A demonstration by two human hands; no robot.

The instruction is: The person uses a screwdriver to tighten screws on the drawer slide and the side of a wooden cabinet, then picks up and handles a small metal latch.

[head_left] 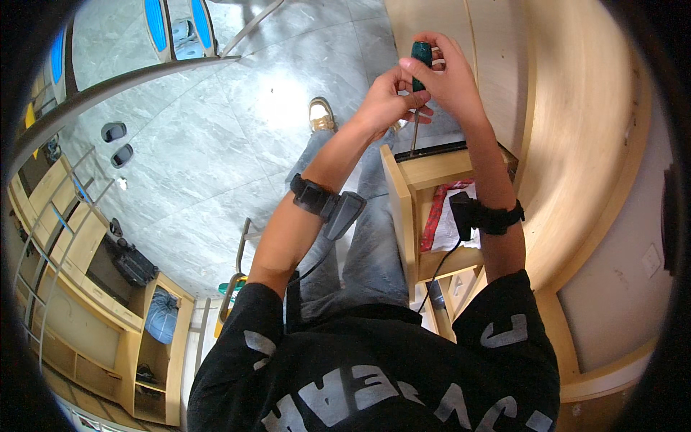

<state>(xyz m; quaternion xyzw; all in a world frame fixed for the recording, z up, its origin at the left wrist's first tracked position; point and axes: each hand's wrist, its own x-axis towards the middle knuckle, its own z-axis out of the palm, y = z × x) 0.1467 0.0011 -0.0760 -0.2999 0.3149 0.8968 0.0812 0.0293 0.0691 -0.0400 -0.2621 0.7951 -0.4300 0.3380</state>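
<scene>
Screwdriver (418, 83): where is it located, and how is it gripped?

It is held in both hands, beyond the far side of the wooden drawer (435, 169). The dark green handle (422, 52) is enclosed toward its butt by the thumb and fingers of the right hand (452, 79). The region where handle meets shaft is closed on by the left hand (392, 97), its fingers drawn in narrow. Neither hand is left free.

How is the long axis oriented?

The shaft (415, 133) is directed from the hands back toward the body, with the tip inclined slightly to the left. The butt is placed farthest from the body.

What is found at the tip?

A dark rail (439, 150) is fitted along the far side of the drawer. The tip is set at this rail, near the drawer front (400, 209). Whether contact is made cannot be told.

Which hand is nearer to the rail?

The left hand is positioned nearer along the tool. Alignment of shaft with rail is judged to be the governing relation.
</scene>
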